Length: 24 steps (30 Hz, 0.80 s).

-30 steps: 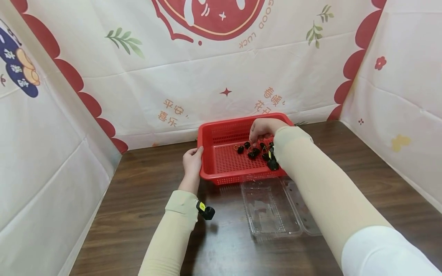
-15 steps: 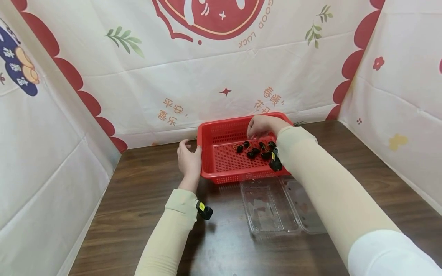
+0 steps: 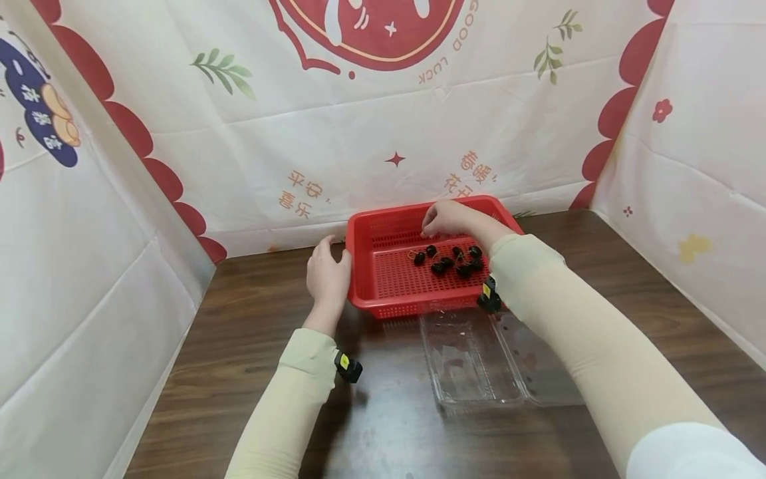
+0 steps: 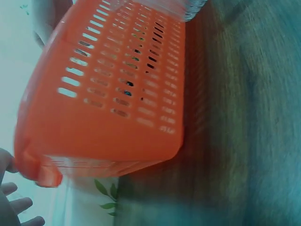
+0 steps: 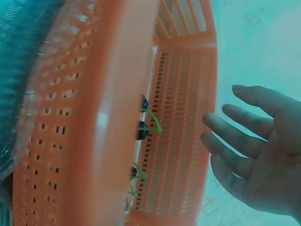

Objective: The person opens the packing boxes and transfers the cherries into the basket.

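A red perforated plastic basket (image 3: 391,311) stands at the back of the table. Several dark cherries (image 3: 438,268) with thin stems lie in its right half. My left hand (image 3: 328,276) is beside the basket's left end, its thumb at the rim and its other fingers spread apart, as the left wrist view also shows. Over the back part of the basket is my right hand (image 3: 447,218). In the right wrist view the right hand (image 5: 268,150) has loosely bent fingers with nothing between them.
In front of the basket lies a clear plastic clamshell box (image 3: 473,366), opened flat, its lid half partly under the right forearm. Printed cloth (image 3: 359,140) hangs close behind the basket and along both sides of the wooden table (image 3: 239,332).
My right hand has drawn up from the cherries toward the back and slightly left. The left hand's fingers have spread away from the basket's rim. The cherries lie where they were.
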Each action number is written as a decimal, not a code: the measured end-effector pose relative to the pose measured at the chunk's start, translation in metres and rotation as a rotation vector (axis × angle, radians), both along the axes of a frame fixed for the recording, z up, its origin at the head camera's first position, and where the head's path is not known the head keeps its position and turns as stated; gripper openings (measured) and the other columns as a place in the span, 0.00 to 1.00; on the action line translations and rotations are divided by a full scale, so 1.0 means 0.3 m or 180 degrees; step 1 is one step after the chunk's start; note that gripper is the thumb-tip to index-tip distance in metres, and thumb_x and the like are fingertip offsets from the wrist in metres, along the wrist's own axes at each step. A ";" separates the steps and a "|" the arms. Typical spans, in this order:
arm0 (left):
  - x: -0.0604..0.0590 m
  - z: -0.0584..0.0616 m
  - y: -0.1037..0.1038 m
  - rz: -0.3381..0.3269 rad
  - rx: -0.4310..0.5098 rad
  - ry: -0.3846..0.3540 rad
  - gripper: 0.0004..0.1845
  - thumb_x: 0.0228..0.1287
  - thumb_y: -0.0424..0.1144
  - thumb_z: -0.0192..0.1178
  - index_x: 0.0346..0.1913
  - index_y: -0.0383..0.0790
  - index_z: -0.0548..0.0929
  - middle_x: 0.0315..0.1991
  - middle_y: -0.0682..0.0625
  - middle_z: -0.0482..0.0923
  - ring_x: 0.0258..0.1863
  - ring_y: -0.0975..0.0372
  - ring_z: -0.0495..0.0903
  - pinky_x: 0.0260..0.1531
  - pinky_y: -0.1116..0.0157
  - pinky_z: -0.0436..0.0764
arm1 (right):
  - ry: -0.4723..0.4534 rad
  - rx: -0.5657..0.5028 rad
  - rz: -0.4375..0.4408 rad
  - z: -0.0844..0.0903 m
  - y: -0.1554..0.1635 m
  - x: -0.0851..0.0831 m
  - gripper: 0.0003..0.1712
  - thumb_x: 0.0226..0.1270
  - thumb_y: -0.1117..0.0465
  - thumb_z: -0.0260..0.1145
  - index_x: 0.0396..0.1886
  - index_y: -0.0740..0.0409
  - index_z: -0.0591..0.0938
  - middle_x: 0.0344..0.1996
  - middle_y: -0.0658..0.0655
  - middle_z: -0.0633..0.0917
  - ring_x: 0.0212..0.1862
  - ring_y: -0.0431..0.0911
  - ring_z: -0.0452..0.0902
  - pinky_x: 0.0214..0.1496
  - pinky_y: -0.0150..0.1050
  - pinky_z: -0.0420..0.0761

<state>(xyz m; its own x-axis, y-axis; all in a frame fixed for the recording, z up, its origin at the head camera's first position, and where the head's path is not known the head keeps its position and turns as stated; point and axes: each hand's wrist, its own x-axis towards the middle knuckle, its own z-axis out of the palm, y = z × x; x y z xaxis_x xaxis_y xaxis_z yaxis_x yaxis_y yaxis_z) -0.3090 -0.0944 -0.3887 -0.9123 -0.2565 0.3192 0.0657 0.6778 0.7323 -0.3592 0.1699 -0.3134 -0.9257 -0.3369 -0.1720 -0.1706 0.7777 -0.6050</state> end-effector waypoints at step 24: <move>0.134 0.135 0.007 -0.0829 -0.1095 -0.0209 0.37 0.66 0.54 0.57 0.76 0.54 0.58 0.75 0.47 0.53 0.74 0.46 0.45 0.67 0.39 0.51 | 0.1696 0.1135 -0.0025 -0.005 0.047 0.300 0.46 0.63 0.34 0.61 0.73 0.54 0.64 0.71 0.61 0.63 0.71 0.60 0.53 0.69 0.65 0.48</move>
<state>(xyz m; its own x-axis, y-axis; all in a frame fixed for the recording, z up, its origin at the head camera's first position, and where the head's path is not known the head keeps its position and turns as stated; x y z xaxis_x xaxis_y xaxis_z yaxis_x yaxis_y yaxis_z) -0.2689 -0.0924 -0.3482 -0.9537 0.0959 0.2851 0.2275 0.8500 0.4751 -0.2693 0.1840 -0.3149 -0.9174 -0.3368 0.2121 -0.3700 0.9180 -0.1428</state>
